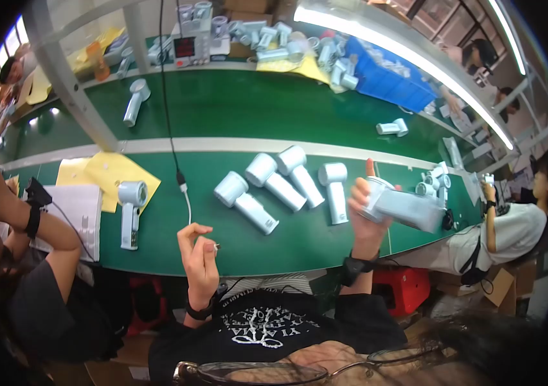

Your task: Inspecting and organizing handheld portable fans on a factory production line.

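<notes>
From here I see pale pieces (pixel 389 63) heaped in the blue bin (pixel 386 87), too jumbled to tell apart. The right hand (pixel 371 225) grips a pale-blue handheld device (pixel 407 206) above the green bench (pixel 309 248), its far end blurred. The left hand (pixel 200 262) curls closed around a white cable (pixel 188 201), its plug (pixel 216 246) mostly hidden.

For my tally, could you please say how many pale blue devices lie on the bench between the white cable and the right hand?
4: one device nearest the white cable, a second and a third mid-row, a fourth nearest the right hand. None looks hidden.
</notes>
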